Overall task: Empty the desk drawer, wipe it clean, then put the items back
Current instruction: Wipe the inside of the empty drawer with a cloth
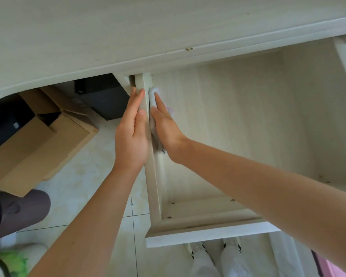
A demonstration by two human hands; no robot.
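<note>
Pale laminated wood made up the drawer point(228, 136), which stood pulled well out from under the tabletop point(108, 33) with nothing lying on the part of its floor that showed. The right hand point(164, 124) lay flat, fingers straight, pressing a soft cloth point(152, 96) against the inner face of the drawer's left wall. The left hand point(131, 134) rested on the outer side of that same wall, fingers extended along the top edge, seemingly bracing it; whether its thumb hooked over the rim was hard to tell.

The cloth looked limp and light, likely to bunch or slip unless kept under a broad palm instead of pinched. The drawer seemed stiff and fairly light once emptied, best steadied by its side wall or front panel.

On the floor to the left, an open cardboard box point(38, 140) sat beside a dark case point(106, 98); its contents were not visible.
</note>
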